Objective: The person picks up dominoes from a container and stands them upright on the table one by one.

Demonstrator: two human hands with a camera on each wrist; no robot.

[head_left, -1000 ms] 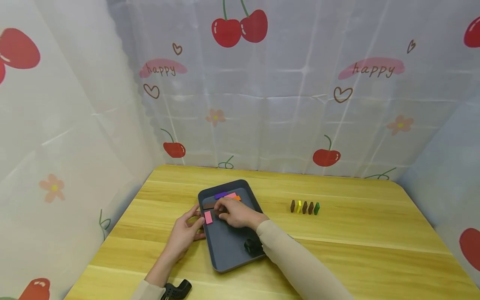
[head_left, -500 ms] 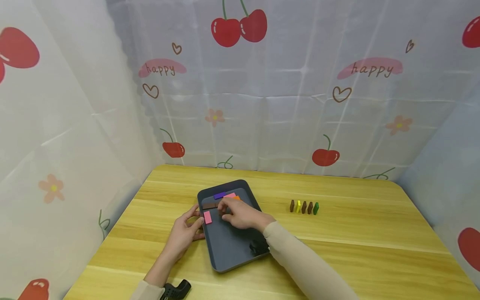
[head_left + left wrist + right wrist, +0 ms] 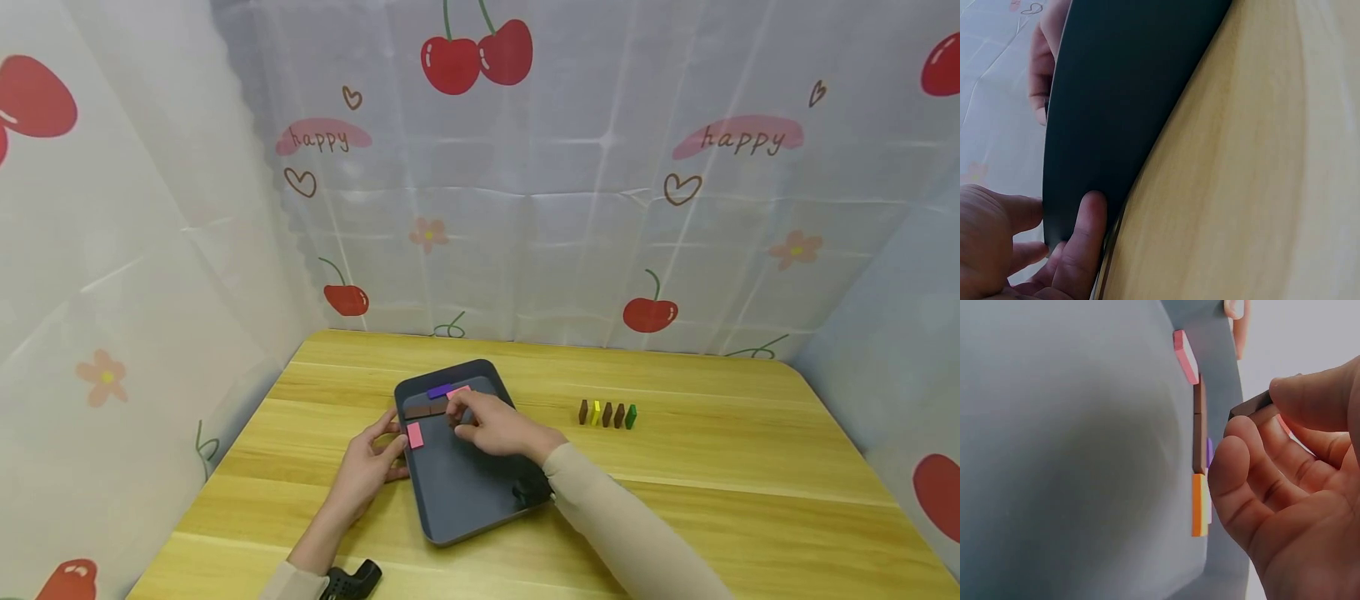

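My left hand point(image 3: 363, 467) holds the left side of a dark grey tray point(image 3: 465, 504), with a finger against its outer wall in the left wrist view. Over the tray's far part, my right hand point(image 3: 495, 427) pinches a dark brown domino point(image 3: 1252, 407) between thumb and fingers, clear in the right wrist view. Under that hand lie two brown dominoes point(image 3: 1200, 440) end to end, with an orange domino point(image 3: 1199, 505) in line beyond them. A pink domino point(image 3: 415, 435) lies by the tray's left wall, and a purple domino point(image 3: 439, 391) by the far wall.
Right of the tray, several brown, yellow and green dominoes point(image 3: 607, 414) stand upright in a row on the wooden table point(image 3: 712, 467). Another pink domino point(image 3: 459, 391) is partly covered by the right hand. A printed curtain point(image 3: 525, 250) hangs behind the table.
My right hand has shifted a little to the right across the tray, uncovering more of the brown dominoes and covering the orange one in the head view. The left hand stays put.
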